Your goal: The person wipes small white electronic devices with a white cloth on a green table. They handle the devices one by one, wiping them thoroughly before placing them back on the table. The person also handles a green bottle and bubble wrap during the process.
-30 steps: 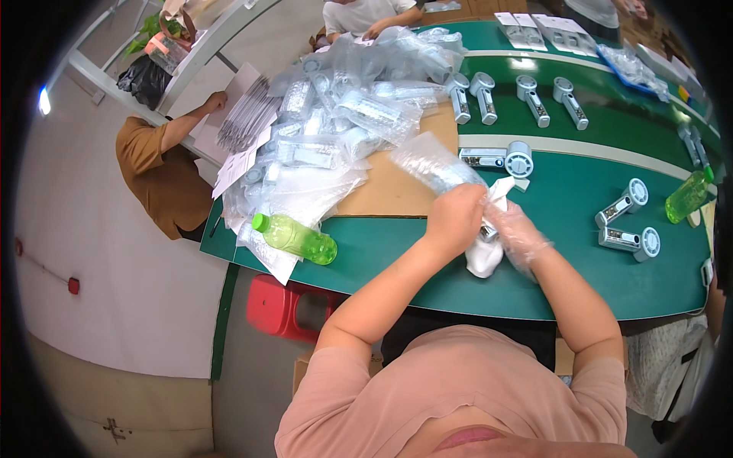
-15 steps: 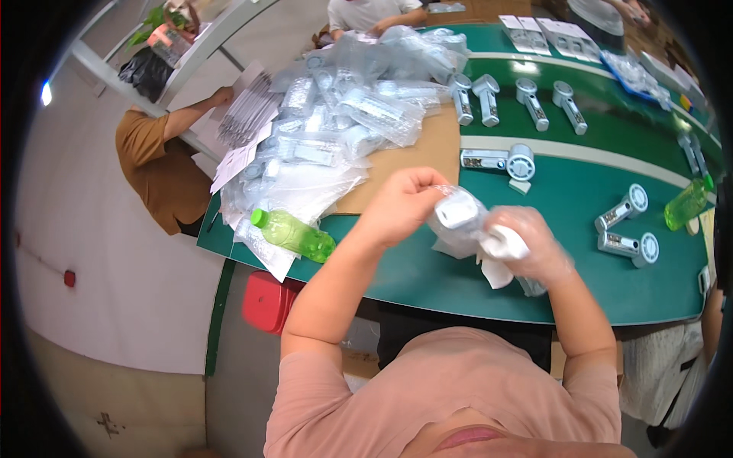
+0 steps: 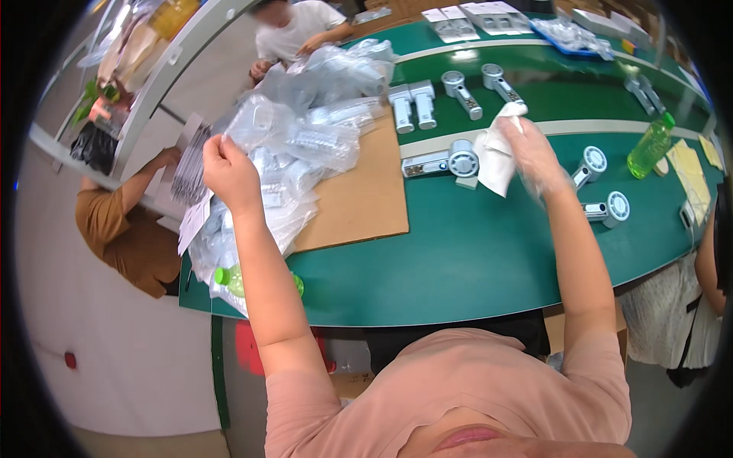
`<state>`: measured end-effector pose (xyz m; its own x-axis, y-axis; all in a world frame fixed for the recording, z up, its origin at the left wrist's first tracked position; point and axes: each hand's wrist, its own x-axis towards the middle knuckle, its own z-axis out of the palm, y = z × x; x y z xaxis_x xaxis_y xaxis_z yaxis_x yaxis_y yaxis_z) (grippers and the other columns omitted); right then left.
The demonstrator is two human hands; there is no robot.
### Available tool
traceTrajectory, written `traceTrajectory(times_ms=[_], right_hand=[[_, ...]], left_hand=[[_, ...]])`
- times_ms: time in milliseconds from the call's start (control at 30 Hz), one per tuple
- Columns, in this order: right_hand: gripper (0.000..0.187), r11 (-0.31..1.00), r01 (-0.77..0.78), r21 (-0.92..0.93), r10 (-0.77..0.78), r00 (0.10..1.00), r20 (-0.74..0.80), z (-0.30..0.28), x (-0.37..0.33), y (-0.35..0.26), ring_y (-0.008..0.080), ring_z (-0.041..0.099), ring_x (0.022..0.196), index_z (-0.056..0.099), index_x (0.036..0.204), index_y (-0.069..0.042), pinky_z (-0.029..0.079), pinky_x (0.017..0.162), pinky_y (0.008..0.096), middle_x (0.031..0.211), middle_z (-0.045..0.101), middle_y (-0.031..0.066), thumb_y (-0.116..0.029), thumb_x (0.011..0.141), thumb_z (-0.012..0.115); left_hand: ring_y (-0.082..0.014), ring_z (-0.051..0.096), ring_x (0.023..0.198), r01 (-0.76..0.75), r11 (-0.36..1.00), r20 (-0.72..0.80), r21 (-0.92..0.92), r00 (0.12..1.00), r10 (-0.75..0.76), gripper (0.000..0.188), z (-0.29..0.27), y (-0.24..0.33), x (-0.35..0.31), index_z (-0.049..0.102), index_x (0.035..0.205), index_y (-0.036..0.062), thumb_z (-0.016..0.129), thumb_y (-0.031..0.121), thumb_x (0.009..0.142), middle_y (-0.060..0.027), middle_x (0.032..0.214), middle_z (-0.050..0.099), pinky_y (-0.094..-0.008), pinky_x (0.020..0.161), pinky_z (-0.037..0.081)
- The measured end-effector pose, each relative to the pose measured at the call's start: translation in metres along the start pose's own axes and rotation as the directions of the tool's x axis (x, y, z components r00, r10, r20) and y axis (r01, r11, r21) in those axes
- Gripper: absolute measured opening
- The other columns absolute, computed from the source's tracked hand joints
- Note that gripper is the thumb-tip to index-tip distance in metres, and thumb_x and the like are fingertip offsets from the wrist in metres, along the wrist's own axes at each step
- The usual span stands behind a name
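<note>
My left hand (image 3: pixel 233 175) is raised over the pile at the left, fingers pinched on the edge of a clear plastic bag (image 3: pixel 263 122) with a pale item inside. My right hand (image 3: pixel 531 156), in a thin clear glove, is closed on a white cloth (image 3: pixel 498 156) that hangs above the green table. Just left of the cloth lies a grey-blue handheld fan (image 3: pixel 443 162). Another fan (image 3: pixel 462 95) rests farther off on the darker green strip, among several alike. At the right are two more, one of them a fan (image 3: pixel 611 208) partly behind my forearm.
Bagged fans (image 3: pixel 328 137) are heaped on a brown cardboard sheet (image 3: pixel 366 206). One green bottle (image 3: pixel 651 145) stands at the right; another (image 3: pixel 233 279) lies behind my left forearm. Two people sit beyond the far and left edges. A blue tray (image 3: pixel 569 42) is at the back.
My hands have moved apart: the left carries the bag out to the pile, the right moves up and away with the cloth. The view has shifted, and two far fans now show plain backs.
</note>
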<state>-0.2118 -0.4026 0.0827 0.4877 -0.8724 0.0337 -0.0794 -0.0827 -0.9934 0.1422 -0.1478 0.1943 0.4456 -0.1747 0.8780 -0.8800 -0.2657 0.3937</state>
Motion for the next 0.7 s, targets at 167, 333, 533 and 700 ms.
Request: traceTrajectory(times_ms=[167,333,533,700], right_hand=[[0.023,0.709,0.208,-0.674,-0.307,0.951,-0.029,-0.030,0.082,0.018,0.0362,0.069,0.095,0.070,0.104,-0.005,0.053,0.086,0.0445,0.103,0.072,0.0194,-0.020,0.096,0.056],[0.034,0.557,0.092,-0.825,-0.178,0.984,-0.011,0.002,0.141,0.013,0.0370,0.069,0.102,0.074,0.107,-0.008,0.055,0.092,0.0470,0.106,0.072,0.0197,-0.033,0.085,0.069],[0.060,0.387,-0.061,-0.920,0.057,0.997,-0.042,0.068,0.161,0.011,0.0304,0.070,0.113,0.072,0.118,-0.001,0.057,0.095,0.0390,0.120,0.070,0.0207,-0.046,0.078,0.080],[0.042,0.255,-0.003,-0.967,-0.102,0.994,-0.030,0.051,0.191,0.025,0.0347,0.070,0.114,0.070,0.120,0.003,0.057,0.094,0.0343,0.142,0.054,0.0279,-0.026,0.090,0.070]], left_hand=[[-0.0411,0.057,0.117,-0.199,0.950,0.180,0.241,0.971,0.158,0.038,0.069,-0.033,-0.059,0.064,0.121,0.0000,0.071,0.008,0.084,-0.0244,0.122,0.060,-0.0485,0.100,0.046],[-0.0425,0.055,0.124,0.088,0.995,0.731,-0.049,0.682,-0.025,0.056,0.196,0.037,-0.115,0.065,0.127,0.0001,0.078,0.034,0.084,-0.0290,0.125,0.062,-0.0484,0.106,0.045],[-0.0455,0.054,0.128,-0.015,0.953,0.869,0.304,0.415,-0.270,0.082,0.286,0.043,-0.111,0.065,0.131,0.0014,0.070,0.067,0.082,-0.0283,0.137,0.060,-0.0500,0.109,0.045],[-0.0449,0.052,0.132,-0.094,0.914,0.853,0.394,0.407,-0.326,0.086,0.289,0.072,-0.109,0.064,0.135,0.0053,0.071,0.070,0.079,-0.0260,0.141,0.059,-0.0514,0.110,0.044]])
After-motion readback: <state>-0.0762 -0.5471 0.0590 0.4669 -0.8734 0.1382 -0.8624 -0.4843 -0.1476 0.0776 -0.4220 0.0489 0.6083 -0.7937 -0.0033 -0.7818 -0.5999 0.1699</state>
